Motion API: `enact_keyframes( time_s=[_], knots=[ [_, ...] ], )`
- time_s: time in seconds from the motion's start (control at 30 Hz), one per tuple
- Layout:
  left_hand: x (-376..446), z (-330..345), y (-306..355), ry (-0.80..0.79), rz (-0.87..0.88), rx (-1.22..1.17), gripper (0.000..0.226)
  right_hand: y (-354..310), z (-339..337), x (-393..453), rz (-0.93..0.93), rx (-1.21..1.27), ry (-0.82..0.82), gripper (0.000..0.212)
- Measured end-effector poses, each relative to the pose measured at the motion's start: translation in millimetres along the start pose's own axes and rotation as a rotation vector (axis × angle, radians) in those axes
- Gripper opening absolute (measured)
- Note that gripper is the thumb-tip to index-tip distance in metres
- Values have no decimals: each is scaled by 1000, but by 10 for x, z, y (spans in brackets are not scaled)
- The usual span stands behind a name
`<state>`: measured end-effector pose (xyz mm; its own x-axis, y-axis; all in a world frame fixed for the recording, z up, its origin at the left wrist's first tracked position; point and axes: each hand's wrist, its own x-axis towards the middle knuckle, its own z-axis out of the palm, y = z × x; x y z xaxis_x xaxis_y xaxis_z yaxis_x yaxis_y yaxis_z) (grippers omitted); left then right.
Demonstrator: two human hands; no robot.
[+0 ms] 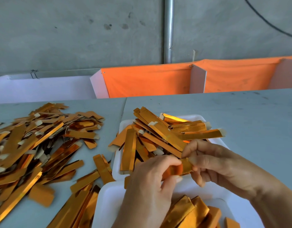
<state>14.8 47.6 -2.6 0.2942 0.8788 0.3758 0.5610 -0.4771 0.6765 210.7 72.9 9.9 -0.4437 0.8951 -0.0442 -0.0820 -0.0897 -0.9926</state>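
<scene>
Lower centre of the frame, the left hand [152, 183] and right hand [221, 163] pinch 1 gold strip [184, 167] between curled fingers, apparently folding it open; next, likely a steady release into the bottom tray [109, 199].

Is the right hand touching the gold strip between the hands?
Touching. Head view shows the right hand pinching one end of the gold strip, the left hand gripping the other.

Workshop, concrete wall [76, 38], worktable [240, 116] w/ heaps of gold card strips [35, 145]
</scene>
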Motion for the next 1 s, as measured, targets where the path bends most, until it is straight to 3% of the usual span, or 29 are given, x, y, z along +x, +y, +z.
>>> enact_keyframes(
  time_s=[0.2, 0.43, 0.67, 1.0],
  knots=[
    [16, -53, 33, -39, -12, -244, 29, 51, -50, 32, -11, 204, -89, 36],
    [17, -72, 60, -89, 0, -456, 29, 74, -20, 41, -24, 389, -244, 21],
    [22, -65, 67, -115, -34, -444, 28, 78, -17, 61, -37, 252, -91, 32],
    [13, -59, 74, -103, -85, -475, 25, 69, -29, 43, -43, 200, -143, 34]
  ],
)
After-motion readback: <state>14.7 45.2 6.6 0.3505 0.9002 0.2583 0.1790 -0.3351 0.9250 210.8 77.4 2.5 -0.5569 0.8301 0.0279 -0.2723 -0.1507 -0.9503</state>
